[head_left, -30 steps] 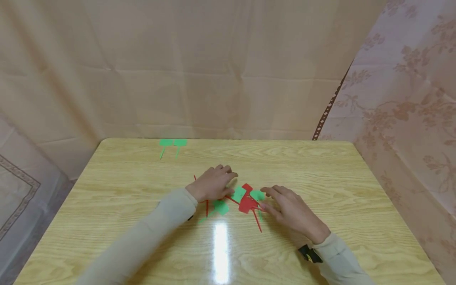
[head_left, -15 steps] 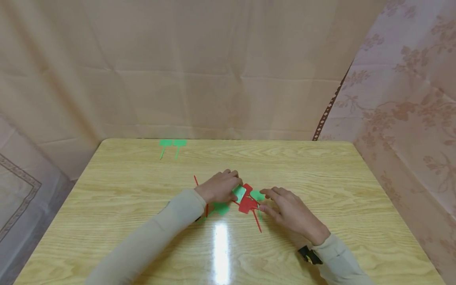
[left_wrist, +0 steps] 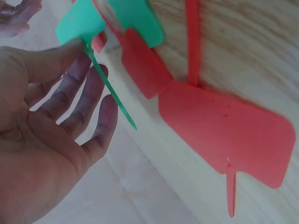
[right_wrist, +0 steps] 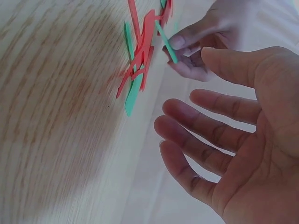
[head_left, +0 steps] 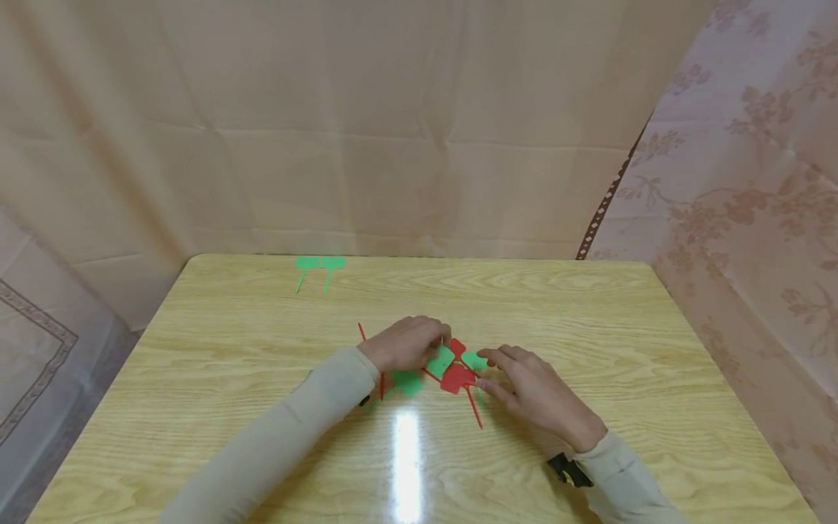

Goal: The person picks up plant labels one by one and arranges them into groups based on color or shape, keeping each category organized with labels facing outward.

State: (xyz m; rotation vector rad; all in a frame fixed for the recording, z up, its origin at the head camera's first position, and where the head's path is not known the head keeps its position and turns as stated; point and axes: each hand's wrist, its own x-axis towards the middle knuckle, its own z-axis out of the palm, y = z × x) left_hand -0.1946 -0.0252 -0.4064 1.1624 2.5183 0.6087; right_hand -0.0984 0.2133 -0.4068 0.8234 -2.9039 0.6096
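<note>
My left hand (head_left: 407, 342) pinches a green plant label (left_wrist: 79, 22) between thumb and fingers near its neck. Its thin stem points down past the fingertips in the left wrist view. The label's flat head (head_left: 441, 362) is tilted up over the pile. Below and beside it, red labels (head_left: 457, 378) lie crossed with another green label (head_left: 473, 359). Just right of this pile is my right hand (head_left: 533, 389), fingers loosely bent and holding nothing. Another green label (head_left: 409, 383) and red stems (head_left: 382, 387) lie partly hidden by my left hand and forearm.
Two green labels (head_left: 319, 263) lie side by side near the back edge of the wooden table (head_left: 556, 298), left of centre. A beige cloth (head_left: 393, 145) hangs behind the table, and a floral cloth (head_left: 740, 196) hangs on the right.
My left hand has moved slightly right and now pinches a green label from the pile, its head lifted and tilted. My right hand has stayed nearly still.
</note>
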